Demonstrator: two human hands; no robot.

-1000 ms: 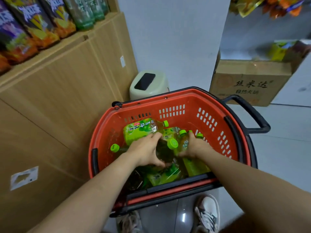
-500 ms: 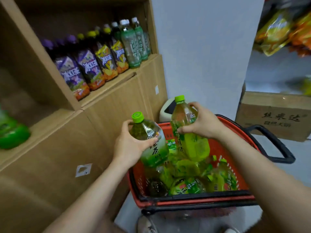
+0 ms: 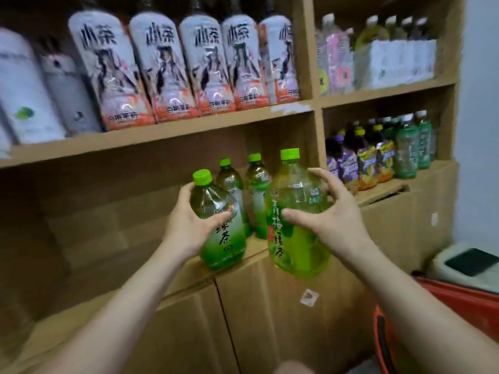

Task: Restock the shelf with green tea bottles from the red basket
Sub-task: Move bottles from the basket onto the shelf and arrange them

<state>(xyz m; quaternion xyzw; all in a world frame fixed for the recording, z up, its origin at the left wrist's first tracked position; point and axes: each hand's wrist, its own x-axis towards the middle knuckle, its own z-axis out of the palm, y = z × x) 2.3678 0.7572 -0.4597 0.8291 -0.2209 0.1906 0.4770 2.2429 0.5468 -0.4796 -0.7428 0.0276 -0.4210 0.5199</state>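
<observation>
The left green tea bottle (image 3: 218, 233) is capped in bright green, and its label is shaded from clear at the shoulder to vivid green at the base, with dark characters printed on it. The right green tea bottle (image 3: 297, 238) is coloured likewise: green cap, lime-yellow body, dark green characters and a small red mark. The shelved bottles (image 3: 258, 193) behind are green-capped, with darker olive contents. The shelf (image 3: 162, 133) is plain cardboard brown. On the white-labelled bottles (image 3: 167, 68), black characters, a drawn figure and an orange-red band are printed. Further right, purple-labelled bottles (image 3: 345, 164) are seen with purple caps, yellow-labelled bottles (image 3: 368, 164) with yellow caps, and pale green bottles (image 3: 407, 152) with white caps. The basket (image 3: 459, 300) is red, edged in black.
</observation>
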